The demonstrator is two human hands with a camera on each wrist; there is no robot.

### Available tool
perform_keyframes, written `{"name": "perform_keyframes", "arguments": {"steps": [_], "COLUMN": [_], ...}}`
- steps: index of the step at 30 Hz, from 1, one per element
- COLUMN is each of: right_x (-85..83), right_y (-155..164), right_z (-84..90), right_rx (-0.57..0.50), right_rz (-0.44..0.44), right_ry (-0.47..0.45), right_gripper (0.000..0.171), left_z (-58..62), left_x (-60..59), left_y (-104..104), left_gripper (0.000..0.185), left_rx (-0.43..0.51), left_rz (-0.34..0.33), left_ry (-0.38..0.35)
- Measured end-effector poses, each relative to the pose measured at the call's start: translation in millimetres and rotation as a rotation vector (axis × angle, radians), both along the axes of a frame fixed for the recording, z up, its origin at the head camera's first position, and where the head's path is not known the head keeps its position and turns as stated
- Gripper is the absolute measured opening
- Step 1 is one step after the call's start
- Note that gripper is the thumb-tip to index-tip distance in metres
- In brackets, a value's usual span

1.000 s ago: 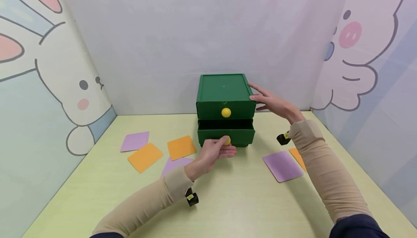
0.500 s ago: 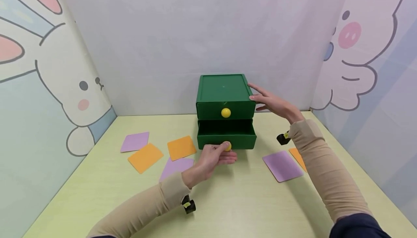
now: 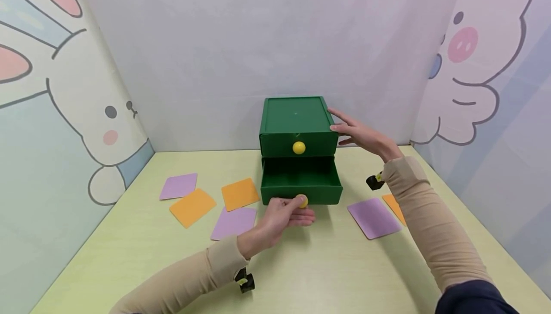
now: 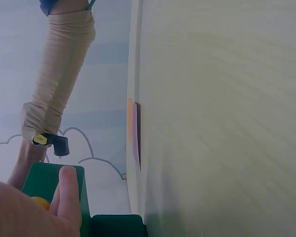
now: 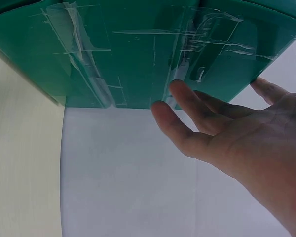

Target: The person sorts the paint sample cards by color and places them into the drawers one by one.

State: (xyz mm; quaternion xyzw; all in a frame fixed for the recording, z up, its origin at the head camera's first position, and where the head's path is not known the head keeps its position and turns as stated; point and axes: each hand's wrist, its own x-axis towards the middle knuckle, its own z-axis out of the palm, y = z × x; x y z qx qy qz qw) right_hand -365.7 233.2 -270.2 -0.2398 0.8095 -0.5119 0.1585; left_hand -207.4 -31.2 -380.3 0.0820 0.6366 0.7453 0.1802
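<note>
A green two-drawer box [image 3: 297,115] stands at the back middle of the table. Its lower drawer [image 3: 320,194] is pulled out, and the visible inside shows only green. The upper drawer, with a yellow knob [image 3: 299,147], is closed. My left hand [image 3: 280,218] pinches the lower drawer's yellow knob [image 3: 303,201] with thumb and fingers, the other fingers extended beneath. My right hand [image 3: 359,135] rests with spread fingers on the box's right side and top edge. In the right wrist view, the fingers of my right hand [image 5: 227,128] lie along the taped green side [image 5: 138,64].
Purple cards [image 3: 178,186] and orange cards [image 3: 192,207] lie to the left, some overlapping. At the right a purple card [image 3: 374,218] lies beside an orange card [image 3: 393,209], partly covered by my right sleeve. A white wall [image 3: 297,41] rises behind the box.
My left hand has moved toward me, drawing the lower drawer farther out. More of the drawer's inside shows. My right hand stays in place on the box.
</note>
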Motion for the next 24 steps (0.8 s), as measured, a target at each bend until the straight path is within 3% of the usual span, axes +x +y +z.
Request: {"name": "perform_keyframes", "arguments": {"steps": [24], "right_x": [-1.3], "right_y": [-0.7], "right_z": [-1.1], "right_rx": [-0.001], "right_rz": [-0.005], "right_ry": [-0.007], "right_gripper": [0.07], "left_z": [-1.2], "left_x": [21.4], "left_y": [3.3], "left_gripper": [0.04], "left_rx": [0.025], "left_rz": [-0.014], "left_ry": [-0.008]}}
